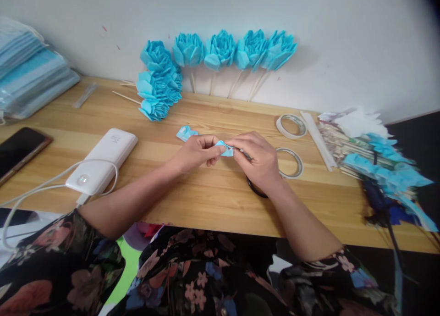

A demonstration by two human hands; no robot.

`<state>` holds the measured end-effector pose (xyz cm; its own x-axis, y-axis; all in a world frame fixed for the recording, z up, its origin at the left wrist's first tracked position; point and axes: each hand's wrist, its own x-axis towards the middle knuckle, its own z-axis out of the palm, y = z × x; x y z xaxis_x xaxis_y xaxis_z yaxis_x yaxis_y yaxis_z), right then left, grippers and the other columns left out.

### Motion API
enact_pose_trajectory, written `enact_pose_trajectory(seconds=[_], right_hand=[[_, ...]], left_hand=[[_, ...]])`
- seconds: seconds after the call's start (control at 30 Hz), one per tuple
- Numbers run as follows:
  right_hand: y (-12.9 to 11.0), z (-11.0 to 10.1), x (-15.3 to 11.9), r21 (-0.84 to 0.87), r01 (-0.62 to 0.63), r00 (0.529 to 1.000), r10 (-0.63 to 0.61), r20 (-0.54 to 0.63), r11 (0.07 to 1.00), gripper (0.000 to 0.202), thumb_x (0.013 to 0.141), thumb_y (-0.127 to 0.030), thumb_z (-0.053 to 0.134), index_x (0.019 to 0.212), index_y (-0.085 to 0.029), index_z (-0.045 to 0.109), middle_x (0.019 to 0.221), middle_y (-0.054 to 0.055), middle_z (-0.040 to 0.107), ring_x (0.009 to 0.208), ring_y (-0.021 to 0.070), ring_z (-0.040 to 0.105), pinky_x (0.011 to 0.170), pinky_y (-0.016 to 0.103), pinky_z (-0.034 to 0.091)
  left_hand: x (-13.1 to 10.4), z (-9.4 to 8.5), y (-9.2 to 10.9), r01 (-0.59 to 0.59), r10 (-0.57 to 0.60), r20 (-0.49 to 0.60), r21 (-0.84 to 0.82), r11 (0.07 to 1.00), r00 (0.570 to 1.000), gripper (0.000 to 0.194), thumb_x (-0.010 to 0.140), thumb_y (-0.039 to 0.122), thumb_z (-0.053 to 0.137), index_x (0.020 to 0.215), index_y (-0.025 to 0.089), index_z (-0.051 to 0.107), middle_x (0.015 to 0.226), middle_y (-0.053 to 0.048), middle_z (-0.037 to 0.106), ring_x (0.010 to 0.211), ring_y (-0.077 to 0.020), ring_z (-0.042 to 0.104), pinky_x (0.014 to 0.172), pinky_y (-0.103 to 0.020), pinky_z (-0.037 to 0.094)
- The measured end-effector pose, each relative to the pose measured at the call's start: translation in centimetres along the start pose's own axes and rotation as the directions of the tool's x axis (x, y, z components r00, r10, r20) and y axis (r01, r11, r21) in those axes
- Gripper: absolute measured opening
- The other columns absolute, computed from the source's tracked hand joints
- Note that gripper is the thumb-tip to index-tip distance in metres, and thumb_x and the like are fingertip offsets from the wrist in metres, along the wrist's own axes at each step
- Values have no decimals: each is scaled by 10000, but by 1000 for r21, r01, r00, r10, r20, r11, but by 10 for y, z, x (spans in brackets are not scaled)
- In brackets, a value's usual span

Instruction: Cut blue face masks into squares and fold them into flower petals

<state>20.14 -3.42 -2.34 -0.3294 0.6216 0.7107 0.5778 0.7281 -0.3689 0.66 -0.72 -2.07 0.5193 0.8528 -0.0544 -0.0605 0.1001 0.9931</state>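
Between my two hands, above the wooden table (206, 201), is a small piece of light blue material (226, 149). My left hand (199, 153) pinches its left side with thumb and fingers. At its right side, my right hand (257, 159) is closed on the same piece, fingertips pressed together. A dark object, partly hidden, shows under the right hand's fingers; I cannot make out what it is. Another crumpled light blue piece (186, 133) lies on the table just behind my left hand.
Blue paper-like flowers on sticks lean on the wall (220, 50); more lie in a pile (158, 84). Tape rolls (279, 123) (300, 169) sit right, beside sticks and blue scraps (388, 174). Left are a white power bank (103, 162) with cable, a phone (22, 151) and packed masks (30, 73).
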Motion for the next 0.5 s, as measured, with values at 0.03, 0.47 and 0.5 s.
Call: enact_pose_trajectory(seconds=[0.03,0.47,0.5], right_hand=[[0,0,0,-3,-1,1000,1,-2,1000,292,935,-89,588,1093,-276,749,982,38,776,903,189,715,780,351,574],[-1,2,-1,-54,-72,996,75,56,996,371,941,-96,531,1113,-321,769,1013,38,768,929,214,686,814,403,554],[-1,2,-1,-58,-68,996,71,53,996,374,939,-91,528,1115,-317,767,1015,41,768,929,214,684,814,404,552]], left_hand=[[0,0,0,3,-3,-2,-2,1000,1000,255,784,336,723,673,156,580,556,33,570,491,-53,487,491,-183,403],[0,0,-2,14,-14,-35,24,1000,999,333,801,435,740,706,160,580,573,33,573,502,-57,489,503,-187,410],[1,0,-2,14,-13,-39,29,999,999,323,810,426,731,707,159,582,572,33,572,502,-55,487,504,-186,407]])
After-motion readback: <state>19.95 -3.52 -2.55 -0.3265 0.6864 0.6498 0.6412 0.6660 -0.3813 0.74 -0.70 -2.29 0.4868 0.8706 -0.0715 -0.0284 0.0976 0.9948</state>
